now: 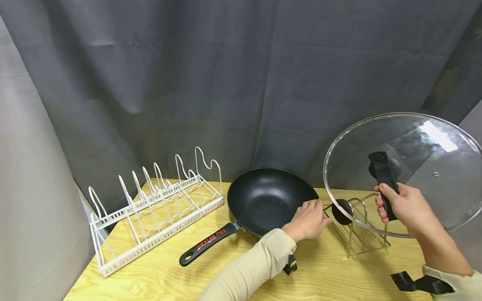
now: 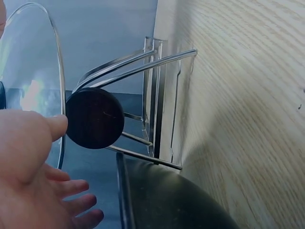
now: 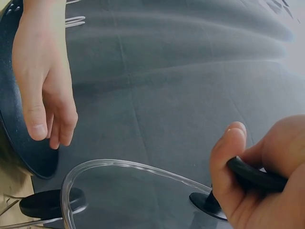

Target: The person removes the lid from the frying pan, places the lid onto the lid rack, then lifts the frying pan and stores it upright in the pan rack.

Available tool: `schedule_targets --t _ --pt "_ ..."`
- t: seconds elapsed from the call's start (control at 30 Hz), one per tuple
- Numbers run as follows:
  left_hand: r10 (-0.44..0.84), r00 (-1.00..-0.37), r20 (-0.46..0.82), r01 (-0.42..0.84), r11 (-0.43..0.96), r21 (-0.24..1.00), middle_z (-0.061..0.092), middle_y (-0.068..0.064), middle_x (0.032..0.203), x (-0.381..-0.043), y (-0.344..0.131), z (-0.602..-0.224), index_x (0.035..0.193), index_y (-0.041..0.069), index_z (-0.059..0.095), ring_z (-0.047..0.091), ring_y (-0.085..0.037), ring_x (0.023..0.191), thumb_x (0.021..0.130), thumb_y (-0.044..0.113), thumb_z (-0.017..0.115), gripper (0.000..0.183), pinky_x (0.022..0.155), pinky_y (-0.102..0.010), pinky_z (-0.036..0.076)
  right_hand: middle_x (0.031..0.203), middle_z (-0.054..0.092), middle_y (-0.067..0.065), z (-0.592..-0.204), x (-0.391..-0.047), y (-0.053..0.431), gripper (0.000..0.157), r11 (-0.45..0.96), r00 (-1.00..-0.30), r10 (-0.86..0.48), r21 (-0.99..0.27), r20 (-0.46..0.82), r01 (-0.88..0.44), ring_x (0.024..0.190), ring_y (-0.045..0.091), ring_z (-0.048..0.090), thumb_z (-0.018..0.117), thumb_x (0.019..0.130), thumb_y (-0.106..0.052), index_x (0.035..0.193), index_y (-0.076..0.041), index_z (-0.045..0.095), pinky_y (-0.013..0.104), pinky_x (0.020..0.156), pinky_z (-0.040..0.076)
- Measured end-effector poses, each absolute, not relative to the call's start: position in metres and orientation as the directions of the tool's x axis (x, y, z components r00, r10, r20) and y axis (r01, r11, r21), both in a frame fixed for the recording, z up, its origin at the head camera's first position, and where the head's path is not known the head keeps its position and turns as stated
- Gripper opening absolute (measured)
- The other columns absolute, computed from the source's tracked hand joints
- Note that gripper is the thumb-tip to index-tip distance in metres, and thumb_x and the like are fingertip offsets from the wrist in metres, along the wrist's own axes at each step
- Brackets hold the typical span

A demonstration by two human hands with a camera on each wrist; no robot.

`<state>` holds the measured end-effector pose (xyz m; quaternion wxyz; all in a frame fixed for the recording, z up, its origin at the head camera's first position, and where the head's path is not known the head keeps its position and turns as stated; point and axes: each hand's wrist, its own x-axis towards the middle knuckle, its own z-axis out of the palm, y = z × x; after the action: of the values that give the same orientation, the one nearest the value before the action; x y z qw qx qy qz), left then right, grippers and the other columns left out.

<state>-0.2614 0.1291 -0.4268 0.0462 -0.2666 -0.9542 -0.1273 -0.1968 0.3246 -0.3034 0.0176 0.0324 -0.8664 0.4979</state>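
A large clear glass lid (image 1: 425,150) with a metal rim is held up at the right. Its black upright handle (image 1: 383,169) is gripped by my right hand (image 1: 410,207), with the fingers curled round it in the right wrist view. My left hand (image 1: 306,219) hovers by the right edge of a black wok (image 1: 260,205); its fingers are loosely bent and hold nothing. Just beyond that hand, a wire stand (image 1: 364,217) bears a dark round disc (image 1: 342,212). Part of the stand shows through the lid's glass.
On the left of the wooden table (image 1: 162,276) stands a white wire rack (image 1: 158,213) with several upright loops. The wok's black handle (image 1: 208,244) points toward the front left. A grey curtain (image 1: 211,83) hangs right behind the table.
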Motion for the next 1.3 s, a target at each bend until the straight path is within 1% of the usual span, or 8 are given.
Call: schedule_targets --t 0.17,0.33,0.47,0.57,0.77,1.0,1.17,1.3 --pt "0.506 -0.846 0.171 0.533 0.818 0.216 0.039 0.001 0.142 -0.260 0.132 -0.427 0.144 0.010 0.034 0.037 -0.015 0.129 0.096 0.052 0.040 0.064 0.100 -0.029 0.036 0.071 0.052 0.006 -0.302 -0.194 0.328 0.053 0.511 -0.998 -0.033 -0.857 0.060 -0.068 0.052 0.018 0.054 0.027 0.102 -0.040 0.117 0.010 0.037 0.035 0.049 0.050" --pt "0.512 -0.840 0.178 0.541 0.815 0.207 0.038 -0.001 0.144 -0.262 0.137 -0.425 0.145 0.008 0.032 0.038 -0.016 0.129 0.096 0.050 0.043 0.066 0.100 -0.029 0.036 0.072 0.052 0.006 -0.300 -0.193 0.331 0.050 0.485 -0.999 -0.020 -0.874 0.037 -0.042 0.053 0.019 0.055 0.029 0.101 -0.041 0.114 0.007 0.038 0.035 0.050 0.050" --pt "0.513 -0.841 0.171 0.540 0.818 0.200 0.036 0.001 0.145 -0.263 0.142 -0.424 0.146 0.010 0.031 0.037 -0.014 0.129 0.095 0.052 0.044 0.067 0.100 -0.028 0.036 0.074 0.053 0.006 -0.298 -0.192 0.331 0.054 0.486 -0.999 -0.001 -0.873 0.033 -0.029 0.055 0.021 0.055 0.030 0.100 -0.045 0.115 0.006 0.038 0.035 0.052 0.050" --pt "0.520 -0.832 0.193 0.552 0.813 0.187 0.037 0.002 0.143 -0.265 0.146 -0.427 0.145 0.011 0.032 0.038 -0.013 0.128 0.095 0.052 0.045 0.066 0.098 -0.027 0.037 0.075 0.053 0.007 -0.298 -0.191 0.332 0.056 0.486 -1.000 0.004 -0.874 0.029 -0.023 0.056 0.022 0.056 0.030 0.099 -0.047 0.116 0.006 0.038 0.036 0.052 0.051" --pt "0.536 -0.809 0.241 0.577 0.802 0.156 0.039 0.002 0.142 -0.267 0.151 -0.429 0.144 0.009 0.032 0.041 -0.012 0.126 0.095 0.049 0.049 0.066 0.096 -0.026 0.039 0.075 0.052 0.007 -0.299 -0.191 0.336 0.054 0.474 -1.000 -0.006 -0.881 0.019 -0.019 0.055 0.021 0.054 0.030 0.100 -0.046 0.116 0.005 0.038 0.035 0.052 0.050" --pt "0.551 -0.801 0.234 0.589 0.794 0.151 0.037 0.003 0.144 -0.269 0.154 -0.432 0.147 0.012 0.029 0.040 -0.012 0.127 0.095 0.052 0.045 0.068 0.097 -0.026 0.039 0.076 0.052 0.007 -0.299 -0.188 0.335 0.051 0.473 -1.000 -0.003 -0.881 0.006 -0.007 0.055 0.020 0.054 0.028 0.100 -0.045 0.115 0.004 0.037 0.035 0.051 0.049" --pt "0.556 -0.802 0.217 0.590 0.793 0.148 0.036 0.004 0.145 -0.271 0.156 -0.432 0.148 0.014 0.028 0.040 -0.011 0.127 0.095 0.053 0.043 0.067 0.097 -0.026 0.038 0.073 0.051 0.006 -0.297 -0.188 0.336 0.050 0.491 -0.999 0.007 -0.871 0.042 -0.034 0.052 0.019 0.052 0.028 0.101 -0.041 0.115 0.006 0.038 0.035 0.049 0.049" --pt "0.553 -0.810 0.196 0.583 0.793 0.176 0.034 0.005 0.147 -0.271 0.158 -0.432 0.149 0.014 0.025 0.038 -0.012 0.129 0.095 0.056 0.041 0.071 0.098 -0.026 0.038 0.071 0.051 0.004 -0.296 -0.186 0.339 0.050 0.496 -0.998 0.019 -0.867 0.059 -0.041 0.051 0.019 0.053 0.028 0.101 -0.041 0.114 0.007 0.038 0.035 0.048 0.049"
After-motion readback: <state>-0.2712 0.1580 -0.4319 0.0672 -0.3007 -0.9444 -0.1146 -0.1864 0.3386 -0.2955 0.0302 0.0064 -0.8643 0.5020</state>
